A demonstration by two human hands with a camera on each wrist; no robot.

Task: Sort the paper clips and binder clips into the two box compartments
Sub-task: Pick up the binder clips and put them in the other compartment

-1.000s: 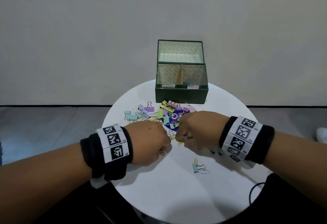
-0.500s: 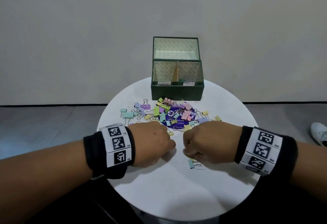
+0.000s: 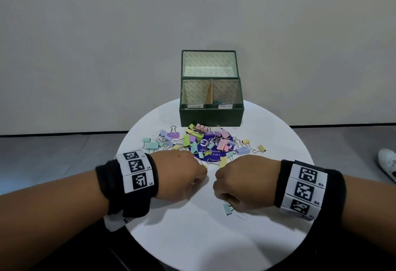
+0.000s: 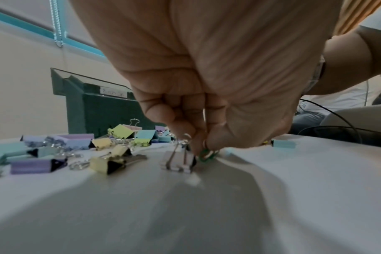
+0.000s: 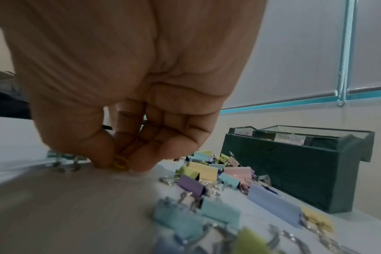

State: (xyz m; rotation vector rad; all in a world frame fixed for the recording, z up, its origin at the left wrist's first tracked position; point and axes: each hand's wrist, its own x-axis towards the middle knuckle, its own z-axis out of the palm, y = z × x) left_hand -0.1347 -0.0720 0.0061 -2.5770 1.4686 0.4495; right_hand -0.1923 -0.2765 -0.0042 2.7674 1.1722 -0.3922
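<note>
Your left hand [image 4: 207,77] pinches a green paper clip [image 4: 207,155] on the worktop [image 3: 192,238], beside a white binder clip [image 4: 178,161]. Your right hand [image 5: 128,77] pinches a yellow paper clip [image 5: 120,162]. Pastel binder clips [image 3: 203,142] lie before the green box [image 3: 212,116].

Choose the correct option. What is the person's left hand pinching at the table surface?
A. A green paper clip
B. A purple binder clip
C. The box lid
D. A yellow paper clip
A: in the left wrist view the left hand pinches a green paper clip against the table.
</note>
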